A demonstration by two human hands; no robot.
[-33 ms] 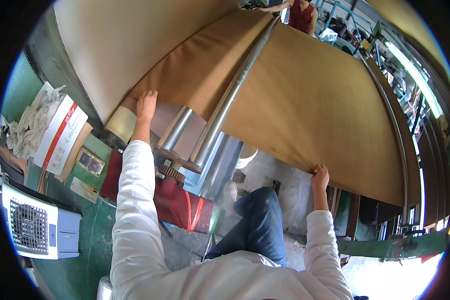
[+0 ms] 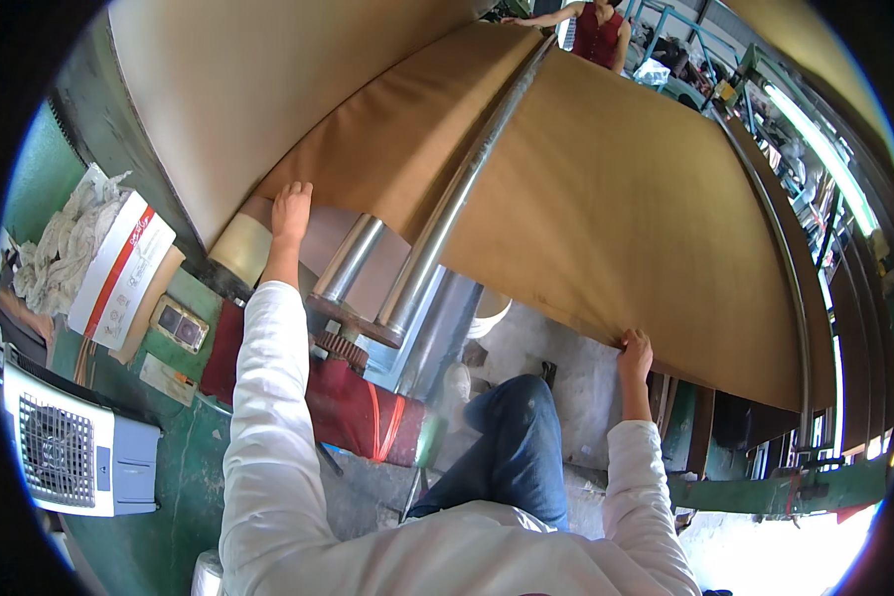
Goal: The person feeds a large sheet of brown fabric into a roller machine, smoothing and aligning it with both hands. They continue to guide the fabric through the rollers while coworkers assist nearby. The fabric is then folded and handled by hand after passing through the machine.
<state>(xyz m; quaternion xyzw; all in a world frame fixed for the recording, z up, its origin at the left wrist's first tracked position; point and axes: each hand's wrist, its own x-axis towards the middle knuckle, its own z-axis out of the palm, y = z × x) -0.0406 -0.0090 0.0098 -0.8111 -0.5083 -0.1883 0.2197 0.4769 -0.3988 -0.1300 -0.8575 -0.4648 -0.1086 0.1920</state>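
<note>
A wide brown sheet (image 2: 626, 219), smooth like leather or rubber, stretches across the machine and passes under a long metal bar (image 2: 467, 184). My left hand (image 2: 290, 211) is at the sheet's near left corner, its fingers together and bent over the edge beside the large beige roller (image 2: 288, 70). Its fingertips are partly hidden. Along the near edge, my right hand (image 2: 636, 353) pinches the sheet between thumb and fingers. Below my left hand lies a short shiny roller (image 2: 352, 260), with a toothed gear (image 2: 342, 347) close to my forearm.
At the far end, a person in a red top (image 2: 598, 35) reaches an arm to the sheet. On the left are a white carton (image 2: 124, 263) with rags, a push-button box (image 2: 180, 323) and a grey-white fan unit (image 2: 79, 437). A metal bar (image 2: 773, 223) crosses the sheet's right side.
</note>
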